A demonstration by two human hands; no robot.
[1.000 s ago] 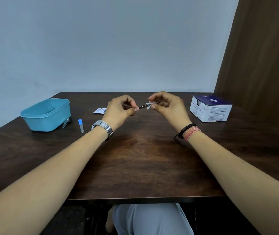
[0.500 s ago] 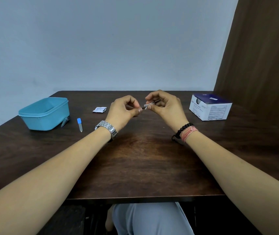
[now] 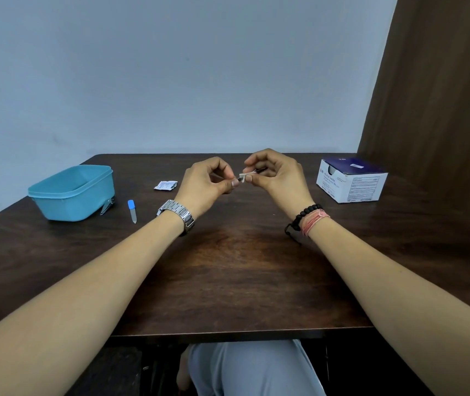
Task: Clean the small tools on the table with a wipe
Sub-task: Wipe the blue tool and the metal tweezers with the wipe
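Above the middle of the table, my left hand point(image 3: 208, 182) pinches one end of a thin dark metal tool point(image 3: 260, 170), most of it hidden by my fingers. My right hand point(image 3: 275, 174) pinches a small white wipe point(image 3: 245, 176) folded around the tool's shaft, and the tool's far tip pokes out between its fingers. Both hands are held close together, a little above the wood. A nail file with a blue cap point(image 3: 132, 210) lies on the table to the left. A metal nail clipper point(image 3: 107, 206) leans against the teal tub.
An open teal plastic tub point(image 3: 71, 192) stands at the left of the dark wooden table point(image 3: 228, 281). A torn white wipe sachet point(image 3: 165, 185) lies behind my left hand. A blue and white cardboard box point(image 3: 352, 180) sits at the right, near a brown wall panel.
My right hand with the wipe has slid left along the tool toward my left hand. Both hands have risen slightly.
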